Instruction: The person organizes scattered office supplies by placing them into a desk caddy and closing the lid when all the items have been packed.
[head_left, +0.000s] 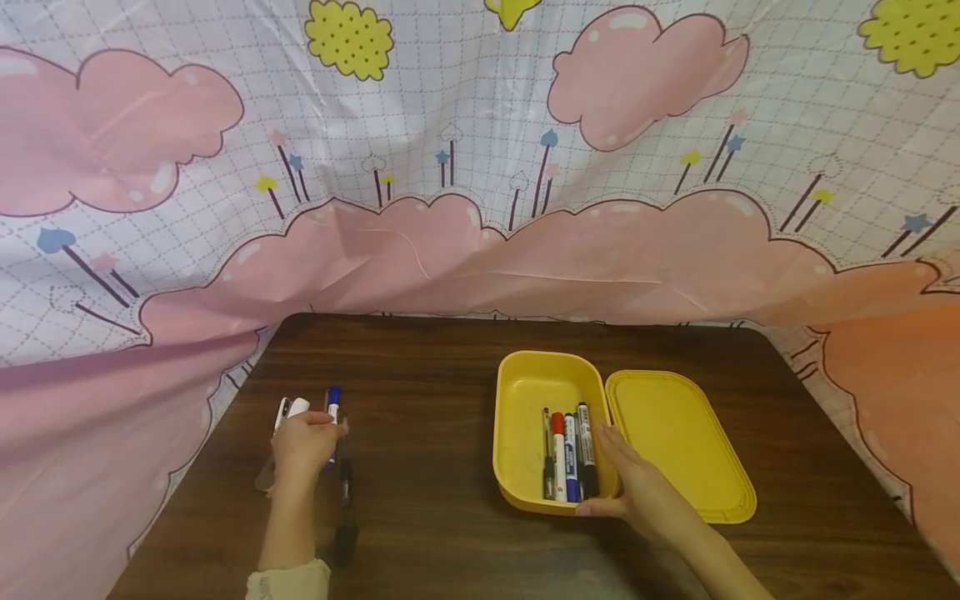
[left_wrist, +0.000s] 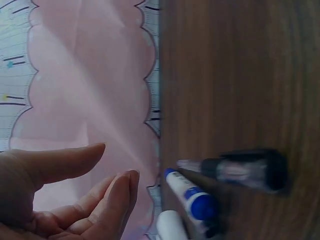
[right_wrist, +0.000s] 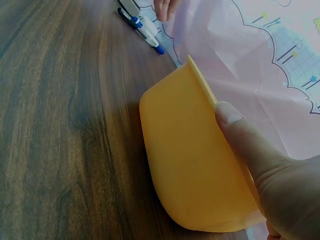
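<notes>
On the tabletop (head_left: 427,417), the right hand (head_left: 641,492) grips a yellow plastic box (head_left: 517,425); the left hand (head_left: 300,446), loosely cupped and empty, hangs near a blue-capped marker (head_left: 333,398).

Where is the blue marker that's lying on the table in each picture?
Head: the blue marker is left of centre, below the middle.
Left wrist: the marker is near the bottom, right of centre.
Right wrist: the marker is near the top, just left of centre.
Shared landmark: the left hand shows in all three.
</notes>
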